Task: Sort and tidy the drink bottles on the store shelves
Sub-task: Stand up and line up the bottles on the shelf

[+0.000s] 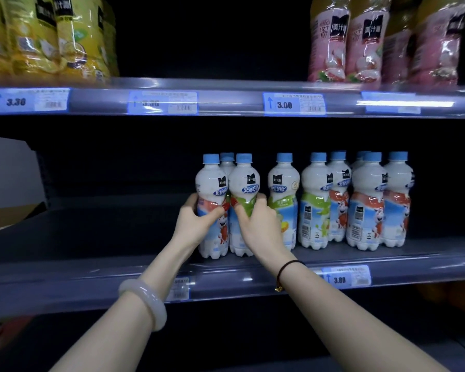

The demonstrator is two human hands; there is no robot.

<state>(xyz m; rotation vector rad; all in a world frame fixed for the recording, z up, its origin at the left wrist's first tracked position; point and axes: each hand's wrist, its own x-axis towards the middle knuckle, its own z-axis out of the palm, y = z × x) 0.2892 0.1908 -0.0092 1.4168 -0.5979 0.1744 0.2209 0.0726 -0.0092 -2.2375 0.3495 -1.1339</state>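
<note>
Several white milk-drink bottles with blue caps stand on the middle shelf (91,264). My left hand (196,221) is wrapped around the waist of the leftmost bottle with a red-banded label (212,183). Right beside it, my right hand (258,224) grips a bottle with a green-banded label (244,181). Both bottles stand upright on the shelf, touching each other. A third bottle (227,162) peeks out behind them. To the right stand a green-labelled bottle (283,189) and a mixed group of green and red ones (360,200).
The upper shelf holds yellow juice bottles (46,36) at left and pink juice bottles (360,41) at right, with a dark gap between. Price tags (293,104) line the shelf edges. The left half of the middle shelf is bare. Orange goods (457,294) sit below right.
</note>
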